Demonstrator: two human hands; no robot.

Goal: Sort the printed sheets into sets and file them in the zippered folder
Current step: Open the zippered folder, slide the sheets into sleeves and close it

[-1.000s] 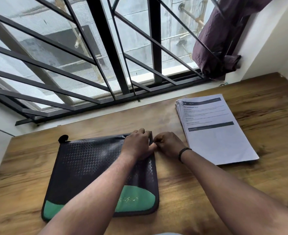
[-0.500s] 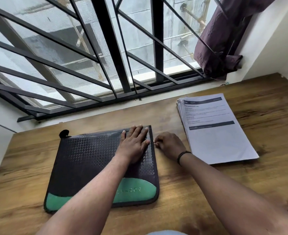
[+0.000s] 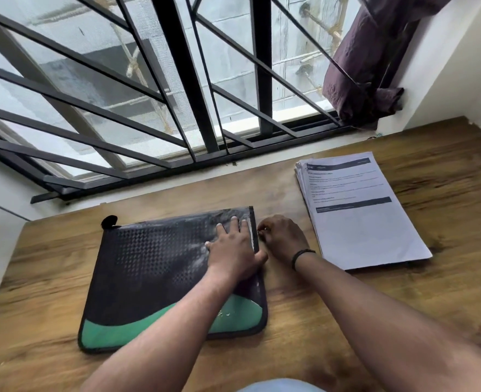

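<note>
We see a black folder with a woven, dotted texture and a green curved band along its near edge. The sheets are white with dark header bars and grey text. The table is brown wood grain. The curtain is dark purple, the window bars black, and the wristband black.

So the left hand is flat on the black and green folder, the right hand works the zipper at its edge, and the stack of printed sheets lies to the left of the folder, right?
Not quite. The head view shows the stack of printed sheets lying to the right of the folder, not the left. The rest holds: the left hand lies flat on the folder, and the right hand pinches at the zipper on its right edge.
</note>
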